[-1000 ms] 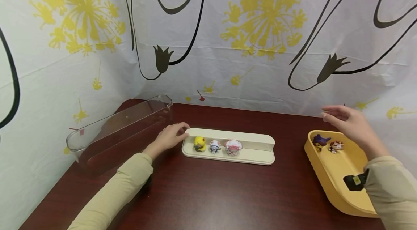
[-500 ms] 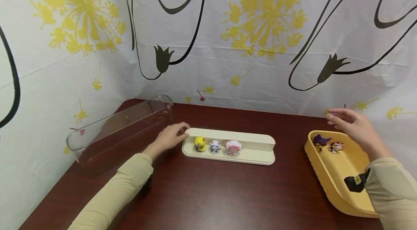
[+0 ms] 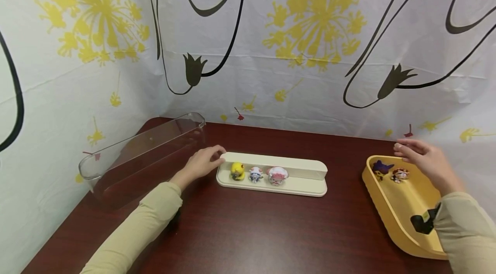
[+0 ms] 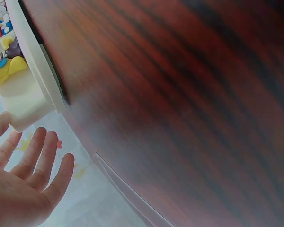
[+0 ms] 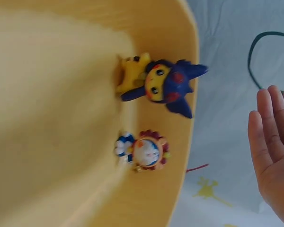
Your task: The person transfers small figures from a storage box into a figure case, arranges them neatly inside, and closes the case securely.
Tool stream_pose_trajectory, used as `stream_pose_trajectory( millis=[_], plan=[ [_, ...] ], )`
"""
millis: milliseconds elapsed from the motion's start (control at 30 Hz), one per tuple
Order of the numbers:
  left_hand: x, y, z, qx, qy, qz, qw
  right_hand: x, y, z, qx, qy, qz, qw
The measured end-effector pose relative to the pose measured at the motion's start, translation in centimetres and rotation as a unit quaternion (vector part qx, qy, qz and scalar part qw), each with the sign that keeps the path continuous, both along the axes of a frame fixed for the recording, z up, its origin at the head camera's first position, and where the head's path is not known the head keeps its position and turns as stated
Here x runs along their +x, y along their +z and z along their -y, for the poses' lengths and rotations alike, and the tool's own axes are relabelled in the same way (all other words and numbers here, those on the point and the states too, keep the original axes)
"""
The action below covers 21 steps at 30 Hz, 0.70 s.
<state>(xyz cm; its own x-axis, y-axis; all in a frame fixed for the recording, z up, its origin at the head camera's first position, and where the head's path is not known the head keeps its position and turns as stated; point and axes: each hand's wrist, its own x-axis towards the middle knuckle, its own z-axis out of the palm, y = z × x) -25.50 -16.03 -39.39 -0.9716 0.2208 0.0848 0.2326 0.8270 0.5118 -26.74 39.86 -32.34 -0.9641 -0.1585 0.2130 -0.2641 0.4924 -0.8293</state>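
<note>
My left hand (image 3: 201, 162) is at the left end of a cream stepped display stand (image 3: 306, 184), thumb and index fingertips against its corner. In the left wrist view its other fingers are loosely spread. Along the stand's lower step stand a yellow figurine (image 3: 237, 172), a small white-and-blue figurine (image 3: 255, 175) and a pink-and-white figurine (image 3: 277, 175). My right hand (image 3: 430, 164) hovers over the far end of a yellow tray (image 3: 381, 205), holding nothing. Below it in the tray are a purple-and-yellow figurine (image 5: 165, 85) and a figurine with a reddish mane (image 5: 146, 152).
A clear plastic cover (image 3: 143, 153) stands at the left of the dark red-brown table (image 3: 279, 231). A white patterned curtain (image 3: 248, 50) hangs behind the table and along its left side. A black wrist device (image 3: 424, 221) sits on my right sleeve.
My right hand has shifted slightly right and lowered toward the yellow tray. My left hand, the stand and the figurines have stayed in place.
</note>
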Motion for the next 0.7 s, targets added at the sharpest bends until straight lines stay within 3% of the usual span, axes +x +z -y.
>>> stream_pose_trajectory(
  millis=[133, 300, 700],
  plan=[
    [0.0, -0.1, 0.0, 0.0, -0.002, -0.002, 1.0, -0.1, -0.9, -0.6, -0.022, 0.012, 0.011, 0.9996],
    [0.0, 0.0, 0.0, 0.001, -0.001, -0.005, 1.0, -0.1, -1.6, -1.1, -0.004, -0.013, 0.038, 0.9992],
    [0.2, 0.1, 0.0, 0.007, -0.006, -0.005, 0.9999, -0.1, -3.3, -2.0, 0.039, -0.017, 0.067, 0.9968]
  ],
)
